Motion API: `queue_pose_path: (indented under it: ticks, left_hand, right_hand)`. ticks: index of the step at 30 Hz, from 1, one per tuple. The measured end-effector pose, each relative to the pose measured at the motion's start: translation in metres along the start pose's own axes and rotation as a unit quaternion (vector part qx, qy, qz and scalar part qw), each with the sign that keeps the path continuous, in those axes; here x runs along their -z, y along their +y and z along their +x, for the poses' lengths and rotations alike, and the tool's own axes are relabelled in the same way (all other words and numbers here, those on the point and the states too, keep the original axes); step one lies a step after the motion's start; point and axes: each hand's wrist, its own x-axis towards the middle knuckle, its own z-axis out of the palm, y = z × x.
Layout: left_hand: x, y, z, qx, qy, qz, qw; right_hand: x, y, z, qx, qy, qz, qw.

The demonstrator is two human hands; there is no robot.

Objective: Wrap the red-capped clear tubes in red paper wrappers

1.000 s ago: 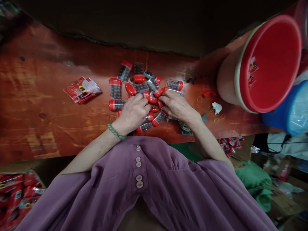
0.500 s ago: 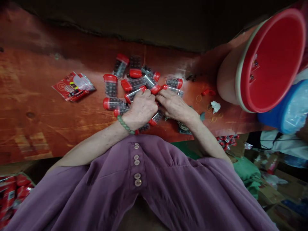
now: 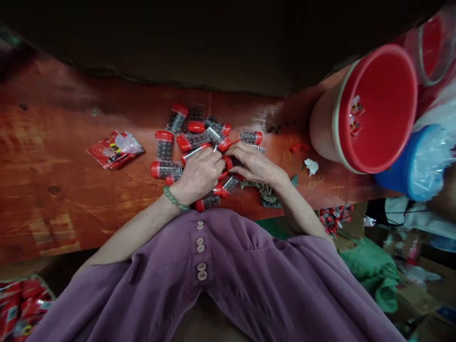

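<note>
Both hands' grip (image 3: 223, 164) curls over red-capped tubes (image 3: 192, 140); fingertips hidden, hold unclear.

Person wears a loose purple top (image 3: 228, 280) — soft, matte fabric w/ broad folds across the chest and shoulders. A stitched placket runs down the centre front, w/ a row of small round, pale pinkish buttons (image 3: 200, 248): five show, set in pairs approx., the lower two bigger-looking than the upper ones. Seams fan out from the placket toward each shoulder. Sleeves are short or pushed up — both forearms bare from the elbow down. Left wrist carries a bracelet (image 3: 174, 199) of small pale-green round beads, single strand, snug fit. Left hand (image 3: 199, 173) and right hand (image 3: 253, 164) are bare, no gloves; no rings can be made out.
</note>
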Motion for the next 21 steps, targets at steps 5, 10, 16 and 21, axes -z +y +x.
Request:
queue_pose_path:
  ticks: [5, 10, 16, 21]
  left_hand:
    - [0.016, -0.011, 0.004, 0.011, -0.011, -0.091, 0.996]
    - [0.031, -0.020, 0.009, 0.022, 0.016, -0.200, 0.979]
    - [0.041, -0.012, 0.009, 0.051, 0.075, -0.228, 0.969]
    - [0.038, -0.002, 0.006, 0.015, 0.103, -0.085, 0.991]
  right_hand:
    - [0.003, -0.003, 0.001, 0.020, 0.050, 0.057, 0.997]
    - [-0.004, -0.007, 0.003, 0.040, 0.126, 0.111, 0.985]
    - [-0.019, -0.013, 0.004, 0.020, 0.188, 0.164, 0.968]
    - [-0.025, -0.016, 0.005, 0.031, 0.226, 0.214, 0.950]
